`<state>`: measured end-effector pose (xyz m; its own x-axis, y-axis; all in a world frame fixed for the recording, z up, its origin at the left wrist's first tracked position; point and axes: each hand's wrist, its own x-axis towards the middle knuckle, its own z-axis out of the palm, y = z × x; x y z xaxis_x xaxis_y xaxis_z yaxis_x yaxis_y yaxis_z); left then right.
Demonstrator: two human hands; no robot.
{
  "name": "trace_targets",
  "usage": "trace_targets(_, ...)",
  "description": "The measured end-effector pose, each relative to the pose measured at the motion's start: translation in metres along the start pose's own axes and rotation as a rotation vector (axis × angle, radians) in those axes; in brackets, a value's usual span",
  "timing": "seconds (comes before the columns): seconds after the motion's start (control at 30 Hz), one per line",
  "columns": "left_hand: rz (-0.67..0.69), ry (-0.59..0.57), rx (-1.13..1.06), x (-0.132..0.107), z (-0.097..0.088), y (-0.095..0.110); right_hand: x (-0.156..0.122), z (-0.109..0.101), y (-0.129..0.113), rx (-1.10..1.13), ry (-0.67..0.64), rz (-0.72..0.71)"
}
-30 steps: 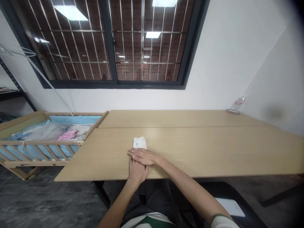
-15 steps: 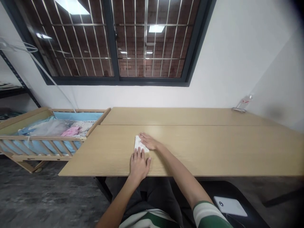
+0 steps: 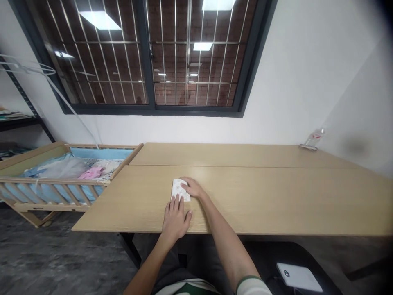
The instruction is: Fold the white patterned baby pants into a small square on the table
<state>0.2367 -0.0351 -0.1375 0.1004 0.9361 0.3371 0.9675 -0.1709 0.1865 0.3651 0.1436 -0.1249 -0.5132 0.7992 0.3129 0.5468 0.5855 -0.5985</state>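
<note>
A small white folded piece with a faint print lies flat on the light wooden table in front of me; whether it is cloth or a diaper I cannot make out. My left hand rests palm down below it, fingers stretched out and their tips on its lower edge. My right hand lies at its upper right side. The thumb of that hand is on the printed surface, and the fingers reach along the top edge, apart from the thumb.
The wooden table has a seam across its back part. A clear bottle leans at the far right corner. To the left stands a wooden crib with blue lining and cloths. A white phone lies on a black chair at right.
My right hand has turned, so its thumb now lies on the white piece and more of the print shows. My left hand stays at the lower edge. The view has tilted up slightly.
</note>
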Motion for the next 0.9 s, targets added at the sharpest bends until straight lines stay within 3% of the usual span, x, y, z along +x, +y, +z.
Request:
trace_targets(0.3, 0.03, 0.041, 0.034, -0.001, 0.004, -0.002, -0.022, 0.0, 0.008, 0.213, 0.22, 0.015)
trace_targets(0.8, 0.06, 0.054, 0.041, -0.006, 0.005, -0.003, -0.037, 0.001, -0.003, 0.207, 0.255, -0.003)
trace_targets(0.9, 0.016, 0.08, -0.005, -0.003, 0.003, -0.001, -0.036, 0.001, -0.004, 0.171, 0.243, 0.01)
